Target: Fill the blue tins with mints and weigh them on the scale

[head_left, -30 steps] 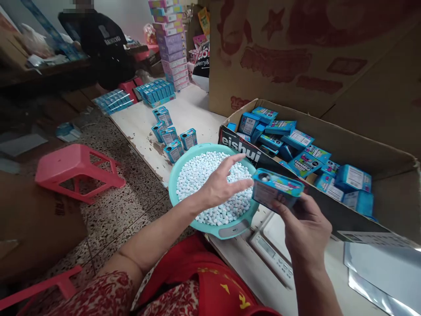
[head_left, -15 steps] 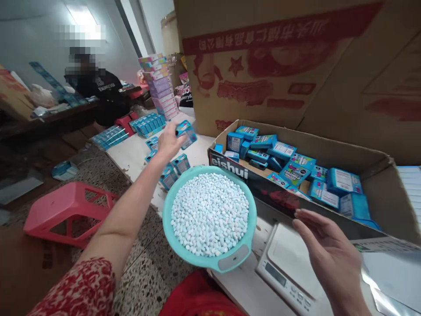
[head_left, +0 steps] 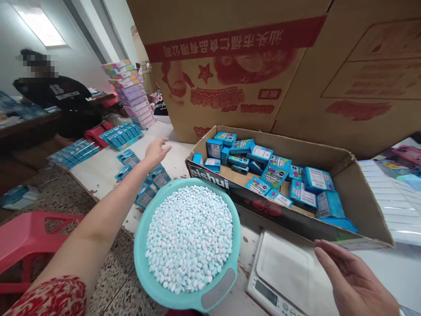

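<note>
In the head view, the left hand (head_left: 158, 152) has released its blue box and is empty, fingers spread, by the blue boxes (head_left: 159, 177) beyond the candy basin (head_left: 141, 245); the right hand (head_left: 358, 276), loosely curved and empty, remains beside the scale (head_left: 286, 267).

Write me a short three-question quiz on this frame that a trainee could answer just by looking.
1. True or false: the right hand is gripping a spoon.
2. What fills the turquoise basin?
A) water
B) small pale tablets
C) folded cloth
3. Fill the gap: the white device with a small display, lying between the basin and the right hand, is a ____.

Key: 1. False, that hand is empty. 2. B. 3. scale.
</note>
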Demonstrator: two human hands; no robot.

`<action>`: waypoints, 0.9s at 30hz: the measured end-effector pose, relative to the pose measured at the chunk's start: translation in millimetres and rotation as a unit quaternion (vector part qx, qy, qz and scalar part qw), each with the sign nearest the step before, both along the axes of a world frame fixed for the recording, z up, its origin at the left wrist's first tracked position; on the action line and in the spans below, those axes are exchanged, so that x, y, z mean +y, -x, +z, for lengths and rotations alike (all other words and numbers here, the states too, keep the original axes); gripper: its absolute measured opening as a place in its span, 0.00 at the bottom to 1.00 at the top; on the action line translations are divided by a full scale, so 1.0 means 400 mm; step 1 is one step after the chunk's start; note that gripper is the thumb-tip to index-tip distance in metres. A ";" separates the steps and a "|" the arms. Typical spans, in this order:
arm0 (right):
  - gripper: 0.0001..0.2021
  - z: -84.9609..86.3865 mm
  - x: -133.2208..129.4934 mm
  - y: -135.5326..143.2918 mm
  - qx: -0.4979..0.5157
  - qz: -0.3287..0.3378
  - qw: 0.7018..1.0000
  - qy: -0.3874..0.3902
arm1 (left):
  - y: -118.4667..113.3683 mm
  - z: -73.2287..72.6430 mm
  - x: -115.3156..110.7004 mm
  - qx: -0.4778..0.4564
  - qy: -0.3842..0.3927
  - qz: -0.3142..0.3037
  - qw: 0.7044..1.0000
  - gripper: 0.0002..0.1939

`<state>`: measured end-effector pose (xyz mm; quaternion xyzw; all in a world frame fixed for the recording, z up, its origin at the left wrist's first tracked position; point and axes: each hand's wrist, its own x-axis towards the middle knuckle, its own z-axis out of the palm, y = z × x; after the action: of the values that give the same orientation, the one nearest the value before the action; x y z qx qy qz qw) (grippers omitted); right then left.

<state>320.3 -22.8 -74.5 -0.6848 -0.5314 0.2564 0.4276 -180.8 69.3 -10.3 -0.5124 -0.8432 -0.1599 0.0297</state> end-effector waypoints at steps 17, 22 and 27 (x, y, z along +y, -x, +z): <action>0.19 -0.027 -0.016 0.025 0.031 0.078 0.996 -0.031 | -0.319 0.002 0.177 0.056 0.172 -0.146 0.973 0.14; 0.17 -0.023 -0.031 0.054 0.051 0.099 0.992 -0.056 | -0.311 0.067 0.081 -0.293 -0.187 -0.126 0.929 0.11; 0.11 -0.004 -0.041 0.123 0.066 0.176 0.977 -0.103 | -0.369 0.050 -0.088 -0.747 -0.159 -0.081 0.640 0.06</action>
<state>271.2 -39.4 -75.9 -0.5143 -0.6380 0.3160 0.4781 -33.3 33.9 9.5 -0.2723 -0.4951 -0.6218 -0.5423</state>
